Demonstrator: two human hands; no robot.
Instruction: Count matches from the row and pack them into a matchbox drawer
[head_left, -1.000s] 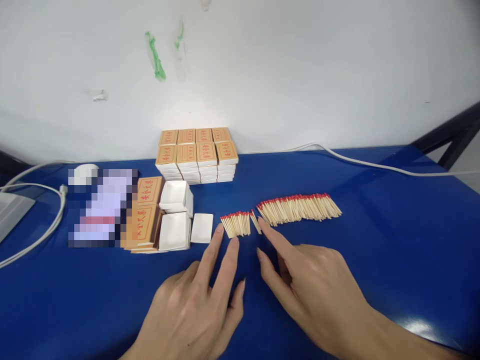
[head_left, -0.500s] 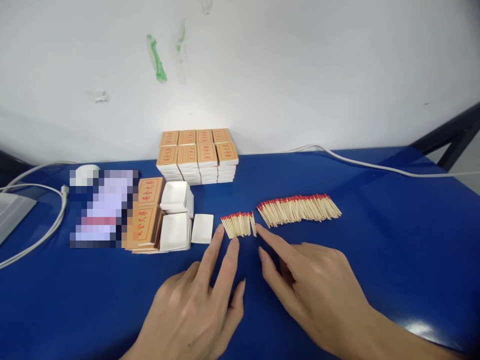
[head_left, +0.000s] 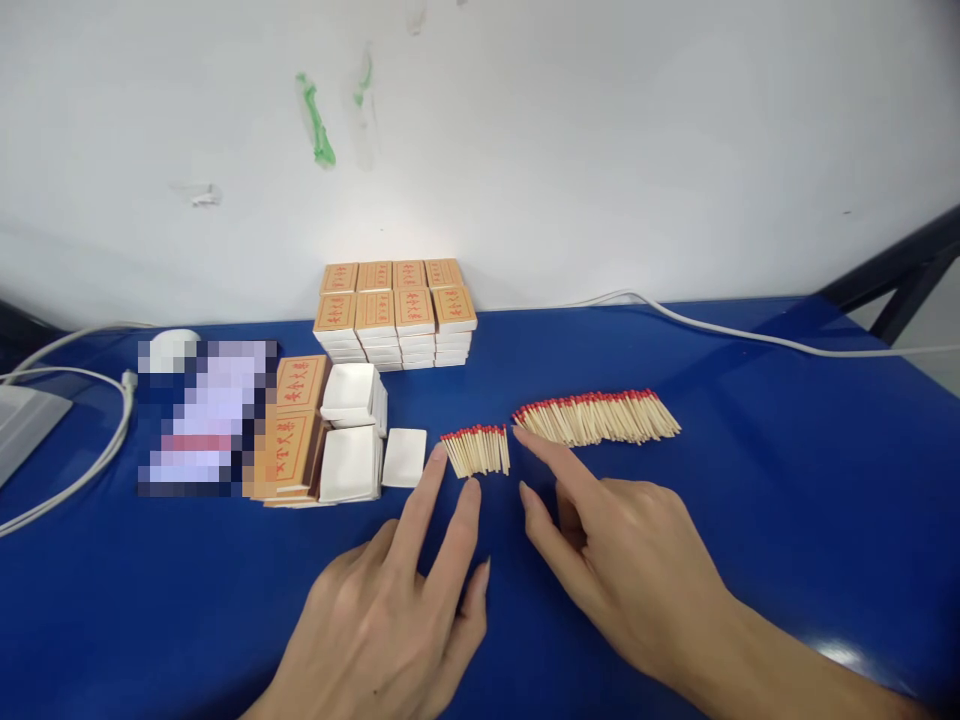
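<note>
A small group of red-headed matches (head_left: pixel 477 452) lies on the blue table in front of me. My left hand (head_left: pixel 401 600) has its fingers spread, with two fingertips at the left and near edges of that group. Above and right of it lies a larger row of matches (head_left: pixel 600 417). My right hand (head_left: pixel 630 570) stretches its index finger to the near left end of this row; its thumb is apart and nothing is held. Left of the small group lies a single white matchbox tray (head_left: pixel 405 458).
Two stacks of white trays (head_left: pixel 350 465) stand beside orange matchbox sleeves (head_left: pixel 289 450). Farther back, stacked matchboxes (head_left: pixel 395 310) stand against the wall. A blurred phone (head_left: pixel 214 415), a white mouse (head_left: pixel 172 350) and cables lie left. Another white cable (head_left: pixel 735 332) crosses the back right.
My right index fingertip has moved slightly up, from the small group's right edge toward the larger row. The small group's rightmost match now sits closer to the others. My left hand has barely moved.
</note>
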